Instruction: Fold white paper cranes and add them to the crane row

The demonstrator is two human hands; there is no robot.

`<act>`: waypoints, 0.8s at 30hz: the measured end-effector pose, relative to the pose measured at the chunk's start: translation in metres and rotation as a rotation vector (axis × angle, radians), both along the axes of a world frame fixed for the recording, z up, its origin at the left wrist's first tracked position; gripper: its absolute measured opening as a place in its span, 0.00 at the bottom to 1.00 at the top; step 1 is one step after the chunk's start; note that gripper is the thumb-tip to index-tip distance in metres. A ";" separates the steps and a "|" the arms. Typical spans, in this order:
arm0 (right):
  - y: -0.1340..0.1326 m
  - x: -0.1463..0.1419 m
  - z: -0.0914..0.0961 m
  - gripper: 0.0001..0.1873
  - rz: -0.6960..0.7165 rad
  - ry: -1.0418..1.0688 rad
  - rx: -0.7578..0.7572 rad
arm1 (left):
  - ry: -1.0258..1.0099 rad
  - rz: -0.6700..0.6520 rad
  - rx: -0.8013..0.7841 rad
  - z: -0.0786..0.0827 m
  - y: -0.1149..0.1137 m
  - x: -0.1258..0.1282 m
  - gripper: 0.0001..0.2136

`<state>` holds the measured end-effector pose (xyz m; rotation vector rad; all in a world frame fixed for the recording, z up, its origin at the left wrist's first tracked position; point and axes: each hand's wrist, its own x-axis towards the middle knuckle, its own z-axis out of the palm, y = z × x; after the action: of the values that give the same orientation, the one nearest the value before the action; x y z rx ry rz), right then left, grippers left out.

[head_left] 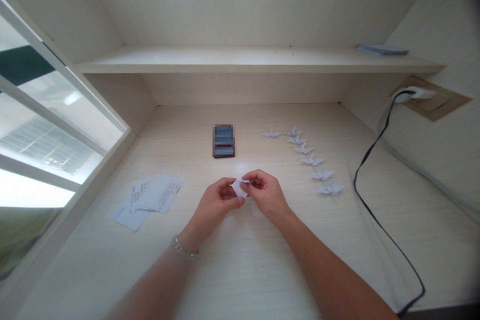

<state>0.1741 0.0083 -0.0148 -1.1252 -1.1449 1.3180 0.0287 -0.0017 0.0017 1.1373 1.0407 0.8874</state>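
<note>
Bare forearms, folded white paper

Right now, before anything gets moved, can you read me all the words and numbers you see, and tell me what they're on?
None can be read for sure.
Papers on the left: short lines of dark print, too small and blurred to read.
Dark phone-shaped thing: its face is blocky and blurred, no words readable.
Folded paper being held: no writing I can make out.
</note>
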 end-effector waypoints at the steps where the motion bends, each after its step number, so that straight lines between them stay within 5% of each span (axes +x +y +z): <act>1: 0.000 0.000 0.000 0.11 0.000 0.003 -0.004 | 0.009 0.001 -0.006 0.001 0.000 0.001 0.16; 9: 0.001 0.000 -0.002 0.12 0.023 -0.026 -0.046 | 0.051 0.085 0.052 0.001 0.001 -0.001 0.18; 24: -0.002 0.007 0.006 0.07 0.164 0.145 -0.179 | 0.000 0.150 0.037 -0.004 0.004 -0.006 0.05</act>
<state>0.1810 0.0066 -0.0085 -1.0603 -1.0459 1.6289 0.0230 0.0024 -0.0020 1.1001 1.1251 1.0286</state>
